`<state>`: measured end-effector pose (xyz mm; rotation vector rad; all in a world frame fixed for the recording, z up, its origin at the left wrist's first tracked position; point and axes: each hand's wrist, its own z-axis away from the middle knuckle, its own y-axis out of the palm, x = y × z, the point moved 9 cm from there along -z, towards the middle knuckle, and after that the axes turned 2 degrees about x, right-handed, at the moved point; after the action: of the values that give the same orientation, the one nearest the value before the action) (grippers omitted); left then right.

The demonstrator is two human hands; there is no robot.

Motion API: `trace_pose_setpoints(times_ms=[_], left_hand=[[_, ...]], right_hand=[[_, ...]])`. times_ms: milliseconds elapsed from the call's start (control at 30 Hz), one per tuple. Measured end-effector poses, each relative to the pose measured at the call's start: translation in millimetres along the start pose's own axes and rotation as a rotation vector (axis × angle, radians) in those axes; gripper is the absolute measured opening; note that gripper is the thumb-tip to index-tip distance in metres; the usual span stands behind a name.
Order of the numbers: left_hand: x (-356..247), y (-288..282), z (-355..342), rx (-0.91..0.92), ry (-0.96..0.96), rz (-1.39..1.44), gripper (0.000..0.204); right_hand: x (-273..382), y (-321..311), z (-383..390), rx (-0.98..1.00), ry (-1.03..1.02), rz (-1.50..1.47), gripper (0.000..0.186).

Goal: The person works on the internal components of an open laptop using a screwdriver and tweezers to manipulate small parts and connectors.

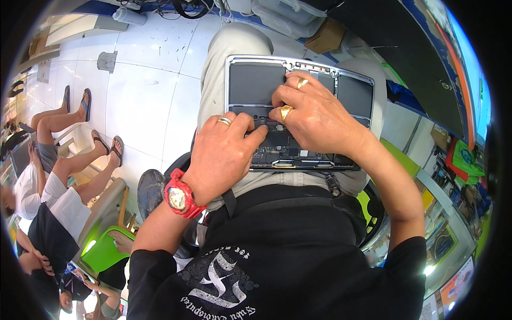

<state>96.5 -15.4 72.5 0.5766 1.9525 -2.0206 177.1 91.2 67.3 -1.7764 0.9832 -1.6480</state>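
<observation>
An opened laptop base (256, 84) rests across my thighs, its dark battery cells and circuit board (277, 141) exposed. My left hand (221, 152), with a ring and a red wristwatch, lies over the left part of the board. Its fingers are bent and its thumb and forefinger are close together at the board. From the right, my right hand (314, 117), wearing two gold rings, reaches over the middle of the base. Its fingers are curled, with thumb and forefinger pinched near the board's upper edge. Whatever either hand's fingertips hold is hidden or too small to make out.
Several seated people are at the left, beside a green chair (106, 250). Cables and a clear plastic box (288, 18) lie beyond my knees, near a cardboard box (325, 36). On the right stand a dark desk panel (421, 58) and a glass display case (442, 213).
</observation>
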Motion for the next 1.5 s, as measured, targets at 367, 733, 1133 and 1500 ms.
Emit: trace_pose_setpoints(times_ms=[367, 733, 1133, 1500], left_hand=[[0, 0, 0, 0.006, -0.001, -0.003, 0.024], [0, 0, -3, -0.004, -0.026, 0.016, 0.030], [3, 3, -4, 0.020, -0.068, 0.110, 0.032], [53, -28, -14, -0.223, -0.330, 0.144, 0.029]], right_hand=[[1, -3, 5, -0.062, 0.017, 0.042, 0.012], [10, -1, 10, -0.088, -0.086, 0.175, 0.018], [20, 5, 12, -0.142, -0.199, 0.330, 0.012], [-40, -60, 54, -0.396, 0.304, 0.280, 0.016]])
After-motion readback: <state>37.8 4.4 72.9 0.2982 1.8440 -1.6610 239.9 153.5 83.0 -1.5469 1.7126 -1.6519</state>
